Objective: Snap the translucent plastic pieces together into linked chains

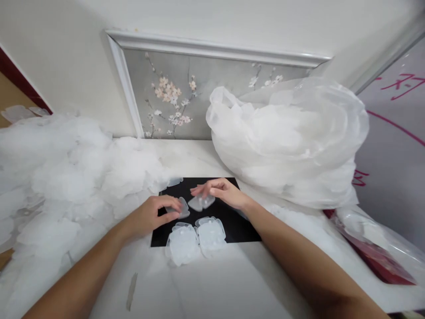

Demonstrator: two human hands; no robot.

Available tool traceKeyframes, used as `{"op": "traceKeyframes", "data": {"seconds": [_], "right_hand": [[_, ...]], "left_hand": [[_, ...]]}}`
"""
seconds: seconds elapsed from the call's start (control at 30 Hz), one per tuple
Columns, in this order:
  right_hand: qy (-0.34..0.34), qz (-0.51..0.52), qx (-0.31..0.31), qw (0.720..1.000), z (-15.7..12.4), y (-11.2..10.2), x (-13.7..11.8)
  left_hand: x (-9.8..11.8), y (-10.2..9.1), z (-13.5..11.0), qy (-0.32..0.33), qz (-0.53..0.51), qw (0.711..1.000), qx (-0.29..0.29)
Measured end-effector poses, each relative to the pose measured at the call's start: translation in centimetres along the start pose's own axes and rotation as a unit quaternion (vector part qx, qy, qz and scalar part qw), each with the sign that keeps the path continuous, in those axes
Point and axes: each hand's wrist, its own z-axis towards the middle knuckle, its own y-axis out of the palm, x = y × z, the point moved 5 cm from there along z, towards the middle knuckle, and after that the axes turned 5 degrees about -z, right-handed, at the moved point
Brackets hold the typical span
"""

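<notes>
Over a black mat (pixel 234 228), left hand (pixel 153 215) curled at clear piece (pixel 185 213), right hand (pixel 226 192) arched above second piece (pixel 198 204), both grips unclear

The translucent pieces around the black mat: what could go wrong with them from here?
The left stack and right stack overlap the near edge of the black mat, so a knock might scatter them. The loose pile reaches the mat's far left corner, so its pieces could slide in and mix.
</notes>
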Motion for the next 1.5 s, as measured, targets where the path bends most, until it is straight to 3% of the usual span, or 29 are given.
{"op": "traceKeyframes", "data": {"seconds": [0.07, 0.1, 0.23, 0.3, 0.4, 0.6, 0.7, 0.83, 0.97, 1.07, 1.17, 1.23, 1.3, 1.37, 1.43, 1.5], "right_hand": [[-0.012, -0.033, -0.053, 0.998, -0.1, 0.1, -0.3], [-0.014, -0.048, -0.04, 0.998, -0.1, -0.2, -0.2], [0.022, -0.12, 0.11, 0.986, 0.3, -2.4, 1.1], [0.045, -0.15, 0.116, 0.981, 0.4, -2.8, 1.7], [0.066, -0.189, 0.082, 0.976, 0.4, -2.6, 1.7], [0.044, -0.259, -0.073, 0.962, 0.0, -0.4, 0.7], [0.02, -0.296, -0.124, 0.947, -0.2, 0.6, 0.5], [0.009, -0.314, -0.134, 0.94, -0.1, 1.0, 0.6], [0.027, -0.267, -0.103, 0.958, -0.1, 0.5, -0.1], [0.063, -0.236, -0.162, 0.956, -0.7, 1.0, -0.9], [0.101, -0.243, -0.258, 0.93, -1.4, 1.9, -1.3], [0.1, -0.251, -0.219, 0.937, -0.9, 1.8, -1.6], [0.076, -0.269, -0.113, 0.953, 0.4, 1.3, -1.6], [0.033, -0.321, -0.017, 0.946, 2.1, 1.2, -1.3], [-0.02, -0.395, 0.032, 0.918, 4.0, 2.0, -0.7], [-0.078, -0.476, 0.04, 0.875, 5.8, 3.5, -0.1]], "left_hand": [[0.2, 0.7, -0.1, 0.009, 0.02, 0.998, -0.064], [0.2, 0.6, -0.1, 0.008, 0.028, 0.998, -0.055], [-0.6, -1.1, 0.4, -0.017, 0.054, 0.994, 0.095], [-0.9, -1.9, 0.4, -0.026, 0.067, 0.987, 0.144], [-1.2, -2.1, 0.5, -0.031, 0.078, 0.986, 0.145], [-0.5, -0.3, 0.6, 0.042, 0.152, 0.987, 0.017], [-0.4, 0.7, 0.5, 0.056, 0.199, 0.978, -0.01], [-0.5, 1.5, 0.6, 0.035, 0.226, 0.973, 0.026], [-0.2, 1.4, 0.7, 0.011, 0.216, 0.974, 0.071], [0.6, 0.6, 0.1, -0.021, 0.163, 0.982, 0.092], [2.0, 1.0, -1.0, -0.044, 0.109, 0.993, 0.011], [2.9, 2.0, -1.8, -0.039, 0.117, 0.989, -0.082], [3.1, 2.4, -2.2, -0.038, 0.129, 0.983, -0.127], [2.4, 1.6, -1.8, -0.035, 0.14, 0.986, -0.078], [1.3, -0.4, -1.1, -0.008, 0.187, 0.981, 0.054], [0.2, -2.4, -0.5, 0.034, 0.265, 0.944, 0.194]]}}
